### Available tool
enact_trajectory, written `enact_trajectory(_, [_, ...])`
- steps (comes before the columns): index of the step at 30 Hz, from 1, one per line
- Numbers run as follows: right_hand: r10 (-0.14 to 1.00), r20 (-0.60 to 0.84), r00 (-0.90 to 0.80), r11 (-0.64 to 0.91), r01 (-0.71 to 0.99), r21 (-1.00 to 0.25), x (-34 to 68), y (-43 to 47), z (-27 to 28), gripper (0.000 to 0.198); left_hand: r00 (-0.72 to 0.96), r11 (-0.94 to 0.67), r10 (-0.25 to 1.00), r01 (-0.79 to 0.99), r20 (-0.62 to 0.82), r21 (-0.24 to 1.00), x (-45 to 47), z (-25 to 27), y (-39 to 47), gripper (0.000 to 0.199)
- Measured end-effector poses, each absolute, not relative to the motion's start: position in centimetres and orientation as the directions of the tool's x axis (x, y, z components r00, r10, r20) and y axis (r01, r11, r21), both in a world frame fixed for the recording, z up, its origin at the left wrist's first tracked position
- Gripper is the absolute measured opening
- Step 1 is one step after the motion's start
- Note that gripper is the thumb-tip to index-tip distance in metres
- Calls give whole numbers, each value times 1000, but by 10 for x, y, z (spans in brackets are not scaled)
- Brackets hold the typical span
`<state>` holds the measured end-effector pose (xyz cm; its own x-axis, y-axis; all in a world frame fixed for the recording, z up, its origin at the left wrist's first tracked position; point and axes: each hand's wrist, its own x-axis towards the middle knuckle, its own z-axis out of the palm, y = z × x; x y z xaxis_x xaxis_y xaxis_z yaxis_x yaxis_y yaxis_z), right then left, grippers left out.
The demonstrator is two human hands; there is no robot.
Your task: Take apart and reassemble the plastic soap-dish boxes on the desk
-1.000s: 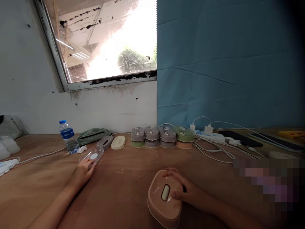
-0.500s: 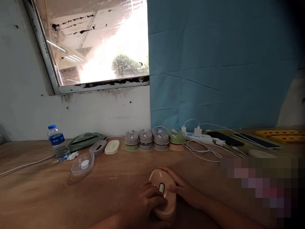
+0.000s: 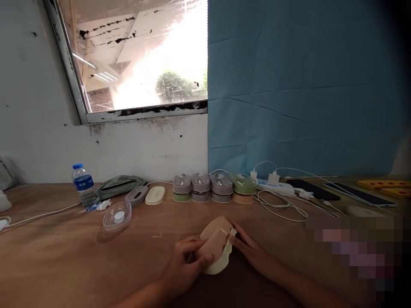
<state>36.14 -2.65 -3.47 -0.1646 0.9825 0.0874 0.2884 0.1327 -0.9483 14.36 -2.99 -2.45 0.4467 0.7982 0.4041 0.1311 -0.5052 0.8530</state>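
Observation:
Between my hands is a peach-coloured oval plastic box (image 3: pixel 214 246), tilted up off its base, with a pale cream scalloped edge along its lower right side. My left hand (image 3: pixel 186 263) is closed on its left side, thumb on the near face and fingers by the upper edge. On the other side, my right hand (image 3: pixel 248 248) grips the right edge, with its fingertips at the cream rim. The inside of the box is hidden from me.
Along the wall stand several two-tone lidded boxes (image 3: pixel 201 184). To their left are a cream lid (image 3: pixel 155 195), a grey lid (image 3: pixel 136 196), a clear container (image 3: pixel 117 216), a green pouch (image 3: pixel 122 186) and a water bottle (image 3: pixel 85 188). A power strip (image 3: pixel 278 186), cables and phones (image 3: pixel 313 189) lie at right.
The peach box has turned over from its glossy top with a slot to its tilted side, showing the cream edge. My left hand moved from its top to its left side.

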Motion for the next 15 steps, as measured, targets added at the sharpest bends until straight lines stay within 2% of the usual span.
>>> enact_trajectory(6, [961, 83, -265, 77, -33, -996, 360, -21, -41, 74, 298, -365, 894, 57, 333, 929, 132, -18, -11, 40])
enact_trajectory(9, [937, 65, -344, 28, -111, -993, 361, -19, -47, 74, 133, -417, 908, 212, 397, 884, 100, 1, 19, 44])
enact_trajectory(11, [922, 66, -383, 11, -143, -990, 362, -19, -50, 70, 5, -433, 879, 429, 477, 793, 66, 14, 50, 47])
enact_trajectory(13, [914, 67, -401, 1, -162, -987, 363, -18, -52, 66, -94, -350, 833, 674, 546, 650, 30, 23, 86, 50])
enact_trajectory(15, [908, 56, -416, -20, -176, -984, 364, -17, -53, 65, -51, -217, 857, 867, 514, 448, -4, 28, 121, 50])
